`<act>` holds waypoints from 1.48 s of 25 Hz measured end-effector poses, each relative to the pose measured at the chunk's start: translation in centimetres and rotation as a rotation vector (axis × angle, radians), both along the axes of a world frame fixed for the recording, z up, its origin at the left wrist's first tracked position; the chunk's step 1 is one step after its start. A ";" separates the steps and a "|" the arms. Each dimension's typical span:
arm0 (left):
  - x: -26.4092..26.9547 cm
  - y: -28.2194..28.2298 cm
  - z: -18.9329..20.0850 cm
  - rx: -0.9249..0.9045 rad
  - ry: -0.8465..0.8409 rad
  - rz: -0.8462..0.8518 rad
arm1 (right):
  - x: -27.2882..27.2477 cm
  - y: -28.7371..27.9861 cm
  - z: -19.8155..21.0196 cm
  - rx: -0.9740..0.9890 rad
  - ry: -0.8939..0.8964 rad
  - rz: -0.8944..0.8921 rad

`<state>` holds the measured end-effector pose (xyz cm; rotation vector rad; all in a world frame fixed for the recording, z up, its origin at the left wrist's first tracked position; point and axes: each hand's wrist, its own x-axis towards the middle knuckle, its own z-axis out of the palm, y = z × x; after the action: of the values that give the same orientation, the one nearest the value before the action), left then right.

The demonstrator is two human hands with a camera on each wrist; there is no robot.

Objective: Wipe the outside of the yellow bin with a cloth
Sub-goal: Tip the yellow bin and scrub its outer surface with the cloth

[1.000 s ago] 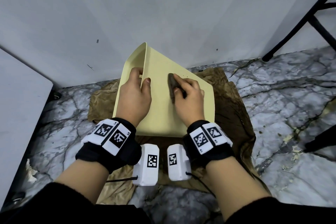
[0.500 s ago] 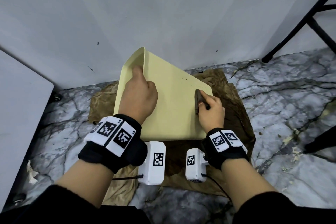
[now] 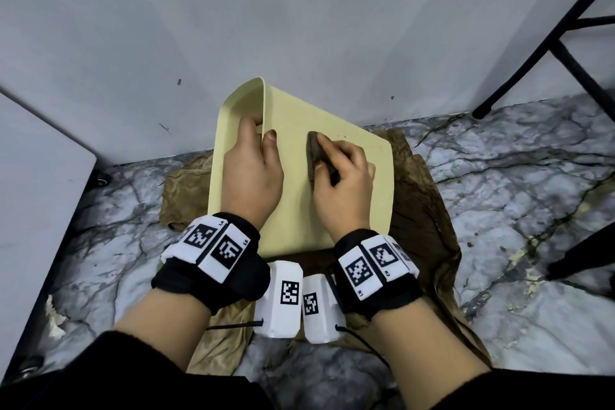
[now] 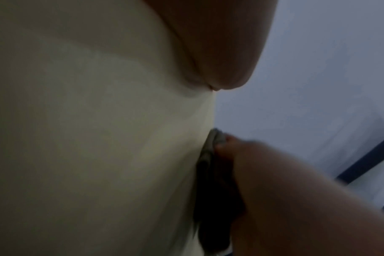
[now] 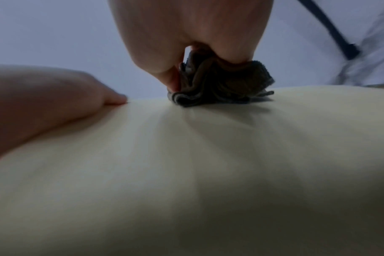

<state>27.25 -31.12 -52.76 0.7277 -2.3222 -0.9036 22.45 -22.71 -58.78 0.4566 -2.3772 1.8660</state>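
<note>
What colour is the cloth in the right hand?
Dark grey-brown cloth, clearest in the right wrist view.

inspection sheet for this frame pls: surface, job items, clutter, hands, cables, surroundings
Surface: grey marbled stone floor, crumpled brown paper sheet spread on it.
Job's things: pale yellow plastic bin lying on its side on the paper; dark grey bunched cloth pressed on its upper wall.
Clutter: small pale scraps on the floor.
Hands: left hand grips the bin's rim, fingers inside; right hand holds the cloth.
Cables: thin black leads from the white wrist units.
Surroundings: grey wall, black metal frame legs, white panel.
</note>
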 end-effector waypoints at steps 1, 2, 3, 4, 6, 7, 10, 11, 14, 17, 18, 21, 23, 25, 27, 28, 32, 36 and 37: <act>0.1 0.1 0.0 -0.010 0.002 -0.006 | 0.4 -0.5 0.7 -0.006 0.079 0.015; 0.1 0.3 -0.2 -0.010 -0.006 -0.011 | 0.8 -0.9 1.1 -0.003 0.143 0.036; 0.2 0.4 -0.4 -0.003 -0.018 -0.017 | 1.1 -1.2 1.3 0.004 0.180 0.055; 0.2 0.5 -0.8 0.005 -0.028 -0.023 | 1.2 -1.3 1.3 0.011 0.193 0.070; 0.3 0.4 -1.2 0.002 -0.036 -0.031 | 0.9 -1.1 0.9 0.018 0.184 0.093; 0.4 0.2 -1.4 -0.008 -0.038 -0.033 | 0.7 -1.0 0.7 0.017 0.175 0.102; 0.5 0.0 -1.5 -0.024 -0.049 -0.028 | -0.7 -0.4 -0.2 0.039 0.093 0.100; 0.5 -0.1 -1.5 -0.019 -0.058 -0.026 | -1.3 -0.1 -0.6 0.058 0.064 0.086; 0.7 -0.1 -1.6 -0.008 -0.070 -0.015 | -3.2 1.8 -2.4 0.107 -0.060 0.023; 0.9 -0.3 -1.7 -0.003 -0.066 -0.020 | -5.0 4.2 -4.7 0.150 -0.202 -0.064; 0.9 -0.3 -1.7 -0.003 -0.066 -0.020 | -5.5 4.9 -5.4 0.159 -0.245 -0.090; 0.9 -0.4 -1.8 -0.009 -0.063 -0.012 | -6.3 6.5 -7.0 0.189 -0.378 -0.147; 1.0 -0.4 -1.9 -0.010 -0.064 -0.007 | -6.5 7.0 -7.3 0.188 -0.439 -0.168; 1.0 -0.4 -1.9 -0.009 -0.068 -0.001 | -6.1 6.8 -6.8 0.166 -0.453 -0.176; 0.9 -0.5 -1.8 -0.015 -0.074 0.012 | -5.2 5.4 -5.6 0.133 -0.407 -0.148; 0.9 -0.4 -1.8 -0.018 -0.078 0.017 | -4.5 4.4 -4.9 0.119 -0.359 -0.119; 1.0 -0.2 -1.7 -0.030 -0.083 0.031 | -1.3 -0.1 -1.4 0.085 -0.091 0.040; 1.2 0.0 -1.5 -0.058 -0.090 0.010 | 0.1 -1.8 -0.4 0.059 0.012 0.086; 1.2 0.0 -1.4 -0.049 -0.106 0.010 | 0.2 -1.8 -0.4 0.059 0.024 0.084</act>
<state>28.45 -31.08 -54.15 0.7827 -2.4221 -0.8189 22.65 -24.51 -59.16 0.5890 -2.4397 1.8158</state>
